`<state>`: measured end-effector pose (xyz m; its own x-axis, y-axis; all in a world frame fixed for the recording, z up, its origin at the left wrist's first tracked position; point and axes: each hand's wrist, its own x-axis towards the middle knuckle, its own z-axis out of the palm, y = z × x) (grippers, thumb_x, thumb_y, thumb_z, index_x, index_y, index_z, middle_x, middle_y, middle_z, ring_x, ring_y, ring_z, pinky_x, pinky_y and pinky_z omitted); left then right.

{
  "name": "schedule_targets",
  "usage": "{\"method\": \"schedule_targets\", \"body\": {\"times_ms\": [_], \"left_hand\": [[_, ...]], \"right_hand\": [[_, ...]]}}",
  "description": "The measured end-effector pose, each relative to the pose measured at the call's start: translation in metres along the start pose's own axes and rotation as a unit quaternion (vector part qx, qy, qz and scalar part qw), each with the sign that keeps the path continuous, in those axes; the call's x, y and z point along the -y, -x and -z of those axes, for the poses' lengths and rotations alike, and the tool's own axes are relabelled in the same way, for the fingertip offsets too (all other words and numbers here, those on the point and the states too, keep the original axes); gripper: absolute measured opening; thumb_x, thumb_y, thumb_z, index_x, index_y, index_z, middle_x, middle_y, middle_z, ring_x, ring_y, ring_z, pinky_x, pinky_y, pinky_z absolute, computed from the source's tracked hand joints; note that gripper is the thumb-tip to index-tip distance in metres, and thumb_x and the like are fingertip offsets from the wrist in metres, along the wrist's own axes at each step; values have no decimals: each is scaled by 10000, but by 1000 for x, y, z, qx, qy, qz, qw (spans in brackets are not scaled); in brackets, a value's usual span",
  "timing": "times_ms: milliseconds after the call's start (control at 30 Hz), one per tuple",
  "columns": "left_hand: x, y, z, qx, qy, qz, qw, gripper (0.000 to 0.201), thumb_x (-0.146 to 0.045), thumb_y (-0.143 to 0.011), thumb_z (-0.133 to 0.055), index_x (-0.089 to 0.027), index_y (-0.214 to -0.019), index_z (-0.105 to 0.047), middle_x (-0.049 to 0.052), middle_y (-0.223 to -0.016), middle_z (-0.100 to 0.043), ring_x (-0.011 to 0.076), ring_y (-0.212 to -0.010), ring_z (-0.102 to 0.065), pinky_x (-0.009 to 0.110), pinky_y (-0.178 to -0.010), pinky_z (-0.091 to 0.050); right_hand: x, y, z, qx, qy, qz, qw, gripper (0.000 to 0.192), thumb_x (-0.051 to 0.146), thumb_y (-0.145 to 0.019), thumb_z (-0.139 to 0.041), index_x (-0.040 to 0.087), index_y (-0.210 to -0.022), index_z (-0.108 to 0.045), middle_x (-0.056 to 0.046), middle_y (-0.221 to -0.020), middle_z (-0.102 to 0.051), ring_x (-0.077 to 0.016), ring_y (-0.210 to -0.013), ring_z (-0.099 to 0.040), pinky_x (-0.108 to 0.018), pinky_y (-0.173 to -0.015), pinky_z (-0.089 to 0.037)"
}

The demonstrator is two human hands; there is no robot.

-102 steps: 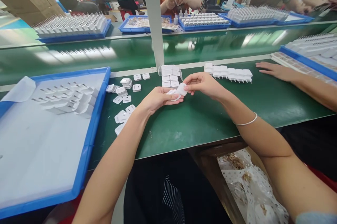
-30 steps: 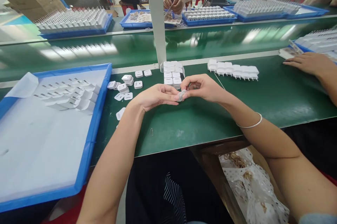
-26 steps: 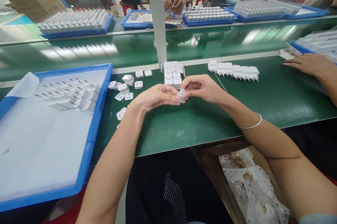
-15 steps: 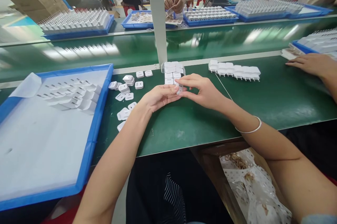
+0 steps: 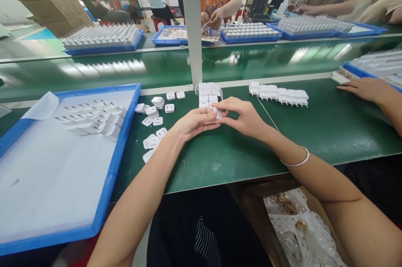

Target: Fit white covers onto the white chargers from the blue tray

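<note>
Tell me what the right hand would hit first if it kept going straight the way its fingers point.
The right hand points left toward the left hand; it would likely meet that hand's fingertips and the small white piece between them first. They look nearly touching already.

- No text, label, brand or number can be read anywhere.
- The white parts (image 5: 153, 110) on the counter (image 5: 220, 154) show marks too small to make out.

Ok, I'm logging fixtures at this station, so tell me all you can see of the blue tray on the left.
The blue tray is a shallow rectangular plastic tray with a raised rim, lying flat on the green table left of both hands. A white sheet lines it. White charger plugs sit in slanted rows at its far end. No hand touches it.
</note>
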<state>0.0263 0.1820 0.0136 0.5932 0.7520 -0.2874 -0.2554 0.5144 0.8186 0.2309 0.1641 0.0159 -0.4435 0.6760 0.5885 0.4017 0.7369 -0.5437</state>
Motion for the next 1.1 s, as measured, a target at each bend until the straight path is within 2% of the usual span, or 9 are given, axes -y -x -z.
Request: {"method": "schedule_targets", "body": {"times_ms": [133,300,433,533,767,833,900,1000,1100], "left_hand": [[4,1,-2,-2,30,-23,999,313,-273,-636,-940,-115,-816,-738,71,-918,-780,143,-867,-742,323,-1046,-516],[3,5,-3,9,34,-37,999,361,-305,-632,-941,-109,-881,-768,116,-976,-788,169,-884,-748,310,-968,-551],[3,8,-3,19,39,-50,998,326,-291,-643,-934,-106,-851,-765,123,-919,-786,176,-864,-752,346,-1014,-535],[7,5,-2,14,39,-64,997,329,-295,-622,-945,-102,-813,-759,107,-875,-780,162,-833,-750,338,-1035,-523],[16,-6,3,16,33,-73,997,280,-281,-681,-911,-99,-843,-773,128,-903,-784,172,-848,-754,322,-1017,-540],[16,-8,3,21,34,-78,996,264,-330,-740,-870,-127,-880,-774,117,-951,-790,174,-883,-755,316,-1013,-545],[14,-8,4,24,33,-84,996,328,-478,-827,-768,-155,-887,-770,111,-996,-793,177,-914,-757,313,-996,-554],[9,-3,2,73,0,-51,996,577,-686,-856,-608,-136,-767,-756,155,-997,-792,213,-904,-767,317,-919,-583],[8,5,-5,212,-87,35,973,557,-655,-774,-724,-108,-673,-738,199,-942,-787,259,-851,-774,339,-862,-601]], "right_hand": [[1,1,-6,-56,20,15,998,365,247,-887,-686,235,-1252,-668,-61,-935,-724,-203,-805,-641,-362,-704,-556],[4,4,-12,-99,-9,31,995,84,270,-873,-714,253,-950,-683,-74,-982,-754,-238,-872,-709,-411,-761,-595],[7,4,-15,-114,-12,32,993,43,268,-869,-716,279,-889,-680,-78,-999,-769,-276,-934,-731,-479,-809,-611],[4,4,-12,-95,-2,37,995,54,285,-858,-728,283,-881,-679,-86,-1019,-776,-291,-950,-737,-499,-818,-615],[3,-6,6,23,70,53,996,30,242,-890,-669,261,-870,-681,-91,-1002,-781,-271,-932,-749,-461,-813,-620],[4,-12,10,39,93,61,993,66,245,-892,-661,256,-828,-675,-88,-946,-781,-278,-907,-750,-459,-795,-615],[4,-21,16,33,103,68,992,64,272,-880,-674,257,-819,-682,-84,-916,-781,-290,-901,-747,-464,-787,-608],[1,-46,29,-15,90,40,995,85,336,-842,-730,253,-850,-713,-73,-907,-784,-267,-799,-731,-444,-749,-596],[0,-78,38,-48,67,-5,997,167,387,-795,-782,233,-833,-730,-64,-875,-779,-235,-735,-699,-412,-745,-574]]}}
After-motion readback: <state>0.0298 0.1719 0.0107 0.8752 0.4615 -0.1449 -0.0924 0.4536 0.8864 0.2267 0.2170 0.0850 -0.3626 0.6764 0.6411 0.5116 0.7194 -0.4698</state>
